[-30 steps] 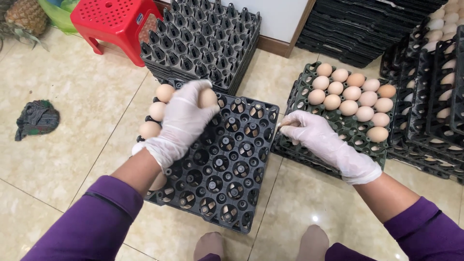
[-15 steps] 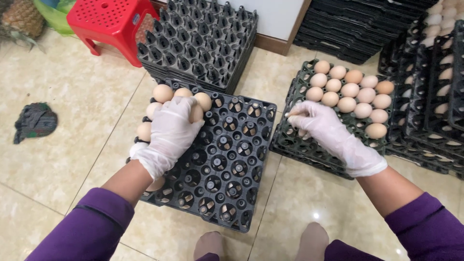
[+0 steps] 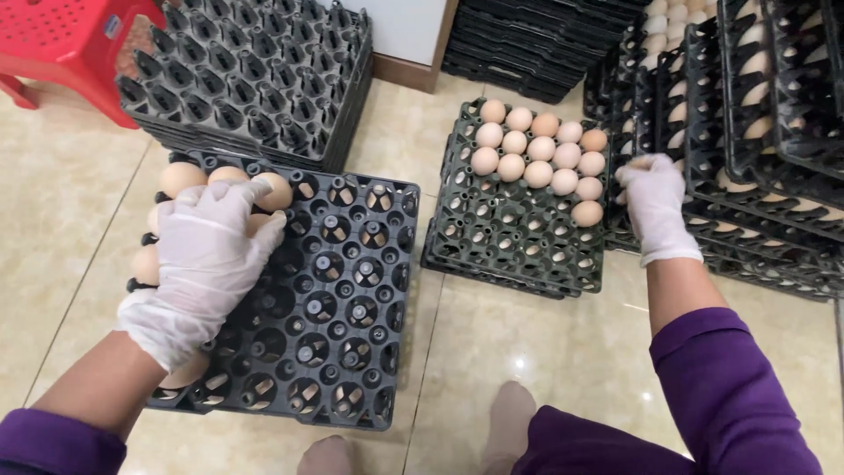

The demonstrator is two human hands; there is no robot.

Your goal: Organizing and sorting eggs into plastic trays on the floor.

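Observation:
My left hand (image 3: 207,264), in a white glove, lies flat on the top-left corner of a black plastic egg tray (image 3: 352,334). Its fingers rest over brown eggs (image 3: 183,178) set along the tray's far and left edges. My right hand (image 3: 658,204), also gloved, is off to the right, past a dark green tray (image 3: 510,237) with a block of pale eggs (image 3: 538,160) in its far half. Its fingers curl against the edge of a stack of black trays holding eggs (image 3: 774,167). Whether it grips an egg is hidden.
A stack of empty black trays (image 3: 255,79) stands behind the left tray, next to a red plastic stool (image 3: 61,44). More black trays (image 3: 536,44) are piled along the back wall. My feet (image 3: 510,422) rest on the beige tiled floor (image 3: 545,352).
My left hand has set an egg into the far row and now lies flat over the eggs. My right hand has left the green tray and moved right to the stacked trays.

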